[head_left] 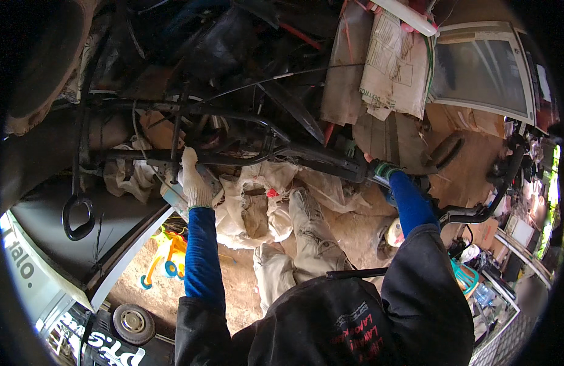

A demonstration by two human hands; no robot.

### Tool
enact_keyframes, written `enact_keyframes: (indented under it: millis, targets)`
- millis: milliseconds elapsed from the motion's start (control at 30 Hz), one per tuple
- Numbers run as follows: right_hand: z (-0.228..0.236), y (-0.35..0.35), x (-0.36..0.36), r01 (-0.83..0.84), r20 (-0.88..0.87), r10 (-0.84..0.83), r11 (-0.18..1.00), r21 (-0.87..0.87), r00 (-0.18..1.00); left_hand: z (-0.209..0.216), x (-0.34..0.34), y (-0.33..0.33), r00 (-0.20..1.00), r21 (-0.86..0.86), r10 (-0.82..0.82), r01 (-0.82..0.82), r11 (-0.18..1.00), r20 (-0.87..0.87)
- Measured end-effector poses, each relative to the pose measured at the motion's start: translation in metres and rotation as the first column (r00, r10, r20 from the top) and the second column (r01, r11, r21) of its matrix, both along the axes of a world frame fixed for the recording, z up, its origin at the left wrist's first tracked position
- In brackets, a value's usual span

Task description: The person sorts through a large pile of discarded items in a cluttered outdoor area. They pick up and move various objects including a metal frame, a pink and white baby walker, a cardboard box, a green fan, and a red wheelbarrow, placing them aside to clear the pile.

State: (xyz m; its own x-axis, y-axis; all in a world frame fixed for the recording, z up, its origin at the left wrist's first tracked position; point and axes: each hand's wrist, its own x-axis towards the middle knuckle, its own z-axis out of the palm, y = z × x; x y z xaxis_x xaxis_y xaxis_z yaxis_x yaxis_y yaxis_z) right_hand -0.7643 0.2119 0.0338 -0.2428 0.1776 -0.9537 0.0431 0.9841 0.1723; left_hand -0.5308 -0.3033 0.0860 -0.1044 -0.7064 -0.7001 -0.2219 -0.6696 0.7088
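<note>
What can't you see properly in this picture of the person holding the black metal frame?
- Head view: the right hand is mostly hidden behind the black metal frame; its grip cannot be judged.
- Head view: the fingers of the left hand in its white glove wrap behind the frame's tube.
- Head view: the frame's far end is lost in dark clutter at the top.
- Head view: the small wheel sits near the darkened rim.

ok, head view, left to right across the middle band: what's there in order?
Black ring handle → left hand in a white glove on the dark metal frame → beige rags → right hand at the frame's end → black curved handlebar.
</note>
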Motion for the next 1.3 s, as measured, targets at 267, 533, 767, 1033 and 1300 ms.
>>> enact_keyframes:
  millis: [267,533,767,1033,1300]
  targets:
    - [-0.040,0.027,0.020,0.000,-0.017,0.001,0.999,0.045,1.000,-0.007,-0.013,-0.004,0.981,0.039,0.135,-0.131,0.991,-0.136]
    - [-0.004,0.007,0.031,-0.057,-0.074,0.059,0.998,0.021,0.996,-0.011,-0.002,-0.007,0.970,0.064,0.142,-0.132,0.989,-0.197]
    - [0.013,0.001,0.032,-0.068,-0.164,0.063,0.997,-0.022,0.984,-0.027,0.009,-0.008,0.989,-0.084,-0.009,-0.004,0.996,-0.150]
    - [-0.005,-0.066,-0.007,-0.149,-0.701,0.041,0.985,-0.093,0.712,0.008,-0.001,0.012,0.992,-0.136,0.129,-0.129,0.982,-0.002]
    - [-0.141,-0.166,-0.100,0.255,-0.657,-0.467,0.882,-0.397,0.592,0.027,-0.079,0.159,0.929,-0.087,-0.272,0.259,0.962,-0.252]
